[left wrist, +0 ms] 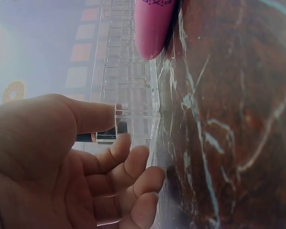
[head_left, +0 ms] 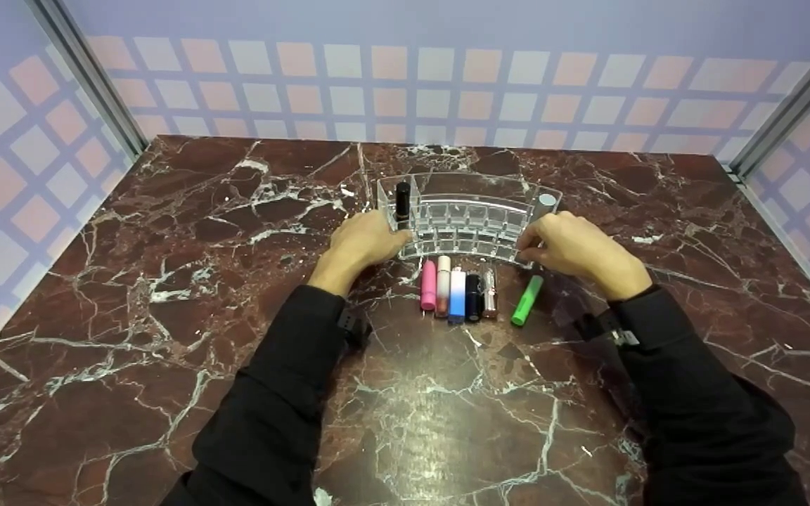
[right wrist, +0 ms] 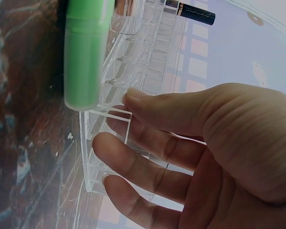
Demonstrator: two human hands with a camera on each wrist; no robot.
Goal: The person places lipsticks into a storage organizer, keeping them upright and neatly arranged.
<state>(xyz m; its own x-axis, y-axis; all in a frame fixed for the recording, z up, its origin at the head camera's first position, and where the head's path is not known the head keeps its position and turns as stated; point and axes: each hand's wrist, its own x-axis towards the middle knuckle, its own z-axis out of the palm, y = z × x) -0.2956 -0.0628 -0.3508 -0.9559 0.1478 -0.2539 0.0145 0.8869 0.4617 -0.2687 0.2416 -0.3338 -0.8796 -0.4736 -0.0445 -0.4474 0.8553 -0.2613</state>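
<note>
A clear, curved cosmetics organizer (head_left: 474,246) with stepped rows of small compartments stands on the table. My left hand (head_left: 366,242) grips its left front corner between thumb and fingers. At the opposite end, my right hand (head_left: 567,242) pinches the organizer's edge, one finger showing through the clear wall in the right wrist view. A black lipstick tube (head_left: 403,200) stands upright in the left rear compartment, and a grey-topped tube (head_left: 545,202) in the right one. Before the organizer lies a green tube (head_left: 527,301), close to my right hand.
Left of the green tube, a row lies side by side: a pink tube (head_left: 428,287), a pale-capped gloss tube (head_left: 443,284), a white-and-blue tube (head_left: 457,295), a black tube (head_left: 473,299) and a clear-and-silver tube (head_left: 489,295). Checkered walls (head_left: 440,91) enclose the marble-patterned table (head_left: 166,393).
</note>
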